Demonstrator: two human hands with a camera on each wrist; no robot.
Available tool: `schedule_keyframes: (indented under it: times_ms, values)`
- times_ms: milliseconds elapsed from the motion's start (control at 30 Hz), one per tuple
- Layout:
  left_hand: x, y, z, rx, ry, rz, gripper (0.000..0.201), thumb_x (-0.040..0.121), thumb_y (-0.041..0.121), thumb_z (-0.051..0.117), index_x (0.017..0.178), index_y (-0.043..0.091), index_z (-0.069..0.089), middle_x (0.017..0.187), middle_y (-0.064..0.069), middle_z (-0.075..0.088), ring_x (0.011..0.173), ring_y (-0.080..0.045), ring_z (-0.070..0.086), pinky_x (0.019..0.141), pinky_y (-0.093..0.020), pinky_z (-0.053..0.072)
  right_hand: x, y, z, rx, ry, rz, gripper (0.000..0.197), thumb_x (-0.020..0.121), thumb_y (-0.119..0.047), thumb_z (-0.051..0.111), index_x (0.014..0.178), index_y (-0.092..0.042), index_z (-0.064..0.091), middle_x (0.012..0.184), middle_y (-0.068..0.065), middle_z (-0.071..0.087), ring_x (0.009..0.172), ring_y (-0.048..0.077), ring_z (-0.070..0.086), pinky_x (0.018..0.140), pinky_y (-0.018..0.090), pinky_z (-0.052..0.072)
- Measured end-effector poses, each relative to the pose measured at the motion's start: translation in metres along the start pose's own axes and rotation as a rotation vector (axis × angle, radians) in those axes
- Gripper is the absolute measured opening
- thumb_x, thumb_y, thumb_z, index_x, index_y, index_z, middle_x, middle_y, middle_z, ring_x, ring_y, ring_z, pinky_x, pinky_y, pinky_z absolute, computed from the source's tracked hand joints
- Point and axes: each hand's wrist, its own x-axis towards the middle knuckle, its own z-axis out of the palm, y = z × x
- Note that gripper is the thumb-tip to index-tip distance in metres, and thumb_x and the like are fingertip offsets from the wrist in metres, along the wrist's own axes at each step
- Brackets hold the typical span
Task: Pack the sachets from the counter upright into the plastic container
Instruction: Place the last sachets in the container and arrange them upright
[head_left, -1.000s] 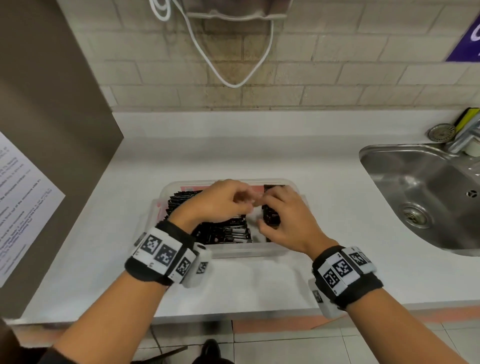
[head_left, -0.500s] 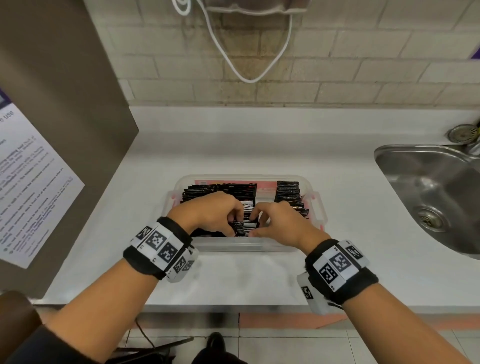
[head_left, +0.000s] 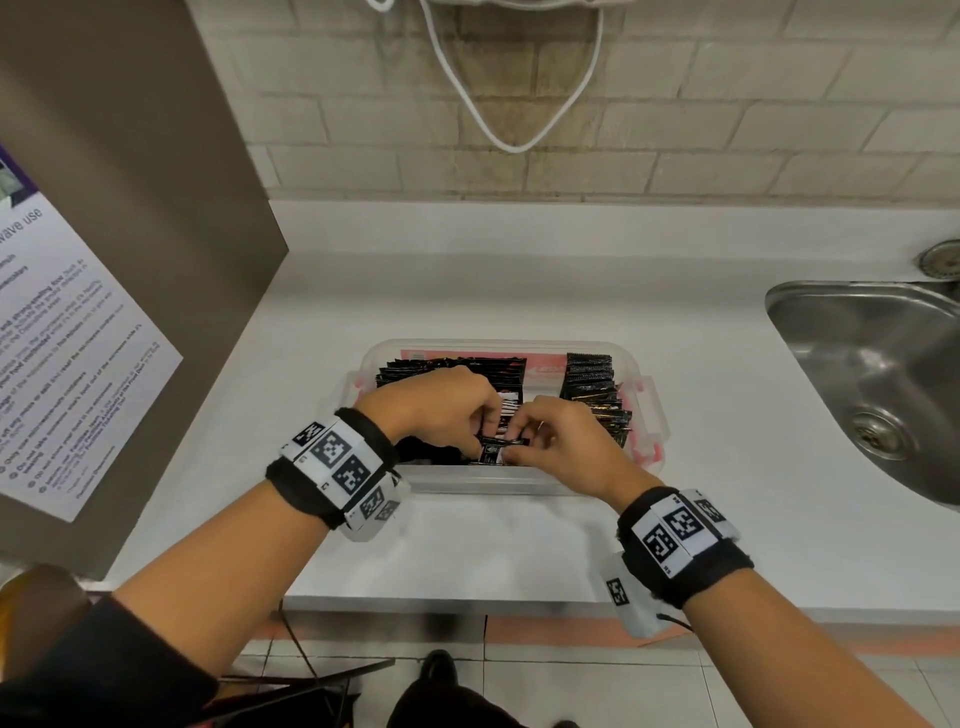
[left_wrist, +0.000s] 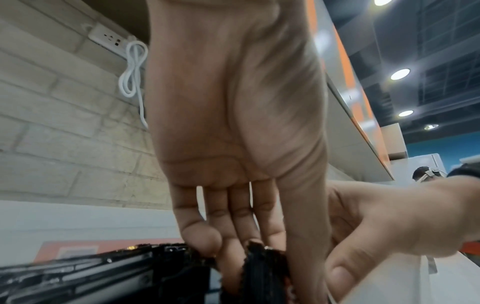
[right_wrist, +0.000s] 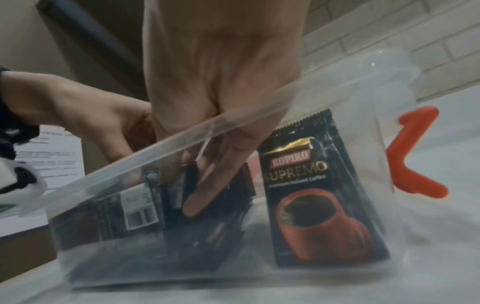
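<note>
At the far left of the head view a brown panel (head_left: 130, 218) carries a printed notice (head_left: 67, 353), and beside it the white surface (head_left: 467, 291) runs across to the steel sink (head_left: 872, 374) at the right edge. Centre frame sits the clear plastic container (head_left: 511, 480), its near wall just beyond my wrists. Along its left part a row of black sachets (head_left: 452, 366) stands upright, and my left hand (head_left: 436, 408) reaches down over them, fingers curled, pinching the top of a small bundle of sachets (head_left: 493, 449) near the front wall. My right hand (head_left: 561, 441) meets it there from the right, fingers and thumb curled round the same bundle, so both hands grip it together inside the container. Further right a second stack of sachets (head_left: 592, 389) leans against the right end; the right wrist view shows its front sachet tilted slightly, printed with a red cup. Red clips (head_left: 649, 452) mark the container's right rim. Above, a white cable (head_left: 519, 140) loops down the brick wall (head_left: 727, 104).
</note>
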Motion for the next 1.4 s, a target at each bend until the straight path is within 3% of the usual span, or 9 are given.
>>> schedule_keyframes:
  times_ms: [167,467,633,767,867,967,1100,1267,1400]
  values:
    - [-0.003,-0.007,-0.005,-0.137,0.058,0.007,0.019,0.079,0.017,0.078,0.089,0.03,0.066,0.078,0.012,0.061,0.068,-0.004,0.056,0.063,-0.021,0.043,-0.001,0.001,-0.004,0.088,0.046,0.013,0.021,0.08,-0.022,0.084,0.092,-0.018,0.067,0.086,0.004,0.064,0.068,0.011,0.053,0.064,0.03,0.05]
    - [-0.01,-0.011,-0.007,-0.252,0.147,0.047,0.019,0.081,0.018,0.076,0.094,0.03,0.07,0.091,0.009,0.069,0.082,-0.007,0.062,0.074,-0.024,0.051,0.002,-0.002,-0.005,0.008,0.013,0.006,0.022,0.085,-0.02,0.08,0.104,-0.013,0.07,0.095,-0.004,0.045,0.074,0.009,0.048,0.069,0.013,0.043]
    - [-0.014,-0.009,-0.014,-0.429,0.312,0.113,0.02,0.084,0.02,0.074,0.1,0.032,0.072,0.093,0.019,0.07,0.078,0.005,0.06,0.066,-0.009,0.04,0.002,-0.001,-0.014,0.195,0.139,0.031,0.018,0.087,-0.015,0.078,0.103,-0.011,0.073,0.098,0.001,0.053,0.077,0.004,0.048,0.072,0.015,0.039]
    - [-0.014,-0.003,-0.02,-0.631,0.444,0.156,0.027,0.087,0.028,0.078,0.112,0.029,0.068,0.094,0.004,0.069,0.083,-0.008,0.062,0.073,-0.021,0.044,0.003,-0.001,-0.021,0.535,0.128,0.089,0.018,0.093,-0.013,0.07,0.109,-0.006,0.07,0.088,0.009,0.063,0.072,0.012,0.055,0.064,0.023,0.046]
    - [-0.016,0.002,-0.024,-0.833,0.467,0.192,0.065,0.076,0.039,0.084,0.133,0.028,0.055,0.11,-0.001,0.069,0.104,-0.017,0.065,0.083,-0.029,0.051,0.004,-0.004,-0.026,0.788,0.143,0.103,0.025,0.094,-0.01,0.066,0.118,-0.003,0.068,0.095,0.013,0.066,0.069,0.012,0.054,0.054,0.017,0.041]
    - [-0.017,0.008,-0.024,-0.956,0.397,0.245,0.091,0.067,0.038,0.085,0.147,0.031,0.041,0.131,0.002,0.06,0.12,-0.011,0.061,0.096,-0.028,0.05,0.003,-0.01,-0.033,1.011,0.063,0.088,0.024,0.091,-0.014,0.065,0.113,-0.003,0.067,0.096,0.007,0.067,0.07,0.011,0.051,0.057,0.019,0.04]
    - [-0.011,0.025,-0.019,-1.062,0.339,0.368,0.069,0.084,0.019,0.08,0.144,0.024,0.047,0.14,-0.003,0.06,0.13,-0.02,0.057,0.108,-0.042,0.047,0.0,-0.019,-0.038,1.093,-0.076,0.065,0.021,0.094,-0.016,0.064,0.113,-0.007,0.067,0.108,0.013,0.062,0.086,0.016,0.059,0.072,0.031,0.041]
    - [0.002,0.05,-0.021,-1.079,0.489,0.324,0.027,0.096,0.024,0.067,0.119,0.016,0.059,0.11,-0.009,0.07,0.103,-0.019,0.069,0.091,-0.032,0.053,-0.002,-0.03,-0.041,1.11,-0.077,0.071,0.039,0.091,-0.011,0.059,0.129,-0.01,0.056,0.11,0.008,0.061,0.093,0.018,0.06,0.073,0.033,0.046]
    - [0.01,0.071,-0.018,-1.012,0.595,0.208,0.034,0.095,0.039,0.064,0.122,0.025,0.05,0.098,0.006,0.057,0.08,0.0,0.061,0.079,-0.02,0.048,-0.004,-0.037,-0.045,1.089,-0.029,0.097,0.058,0.083,-0.008,0.051,0.141,-0.005,0.046,0.113,0.009,0.055,0.099,0.019,0.056,0.077,0.035,0.053]
